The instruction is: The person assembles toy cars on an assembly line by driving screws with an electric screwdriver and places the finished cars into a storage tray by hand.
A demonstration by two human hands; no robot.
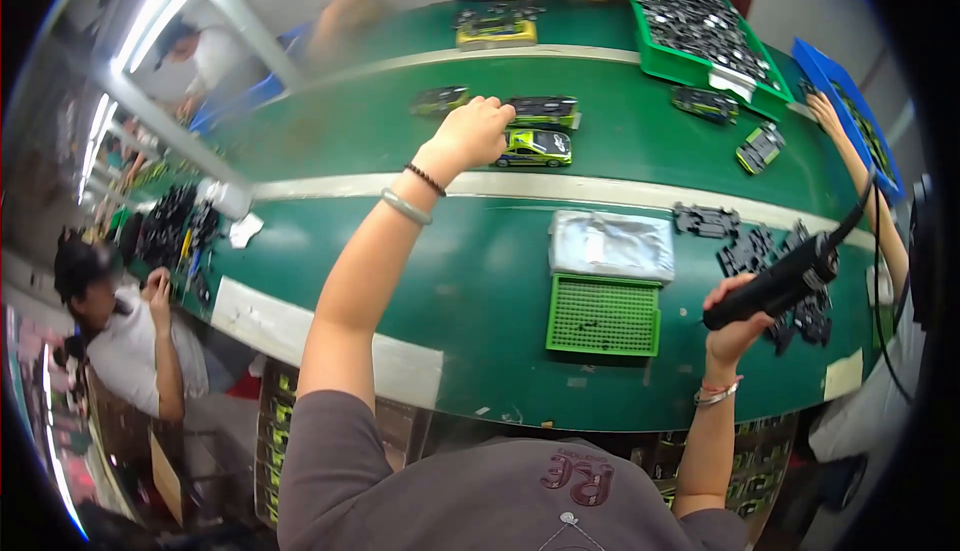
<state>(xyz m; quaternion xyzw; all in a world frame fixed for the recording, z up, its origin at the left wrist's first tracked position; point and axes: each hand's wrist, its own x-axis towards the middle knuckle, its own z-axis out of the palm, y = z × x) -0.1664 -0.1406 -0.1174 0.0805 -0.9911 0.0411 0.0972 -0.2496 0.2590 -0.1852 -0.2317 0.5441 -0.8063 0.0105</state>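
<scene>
My left hand (478,133) reaches far over the green belt, its fingers curled at the left end of an upturned toy car (548,111) with a black underside. Just in front of that sits an upright yellow-green toy car (535,149), close under the same fingers. Part of my grip is hidden behind the hand. Further left lies another toy car (440,101), blurred. My right hand (735,336) is wrapped round a black electric screwdriver (770,291), held above the near table at the right, its cable running up and away.
On the near table lie a silvery bag (612,247), a green perforated tray (603,316) and several black chassis plates (750,251). Beyond stands a green crate (700,31) of small dark parts. Two more toy cars (760,148) rest on the belt. Co-workers sit across and at both sides.
</scene>
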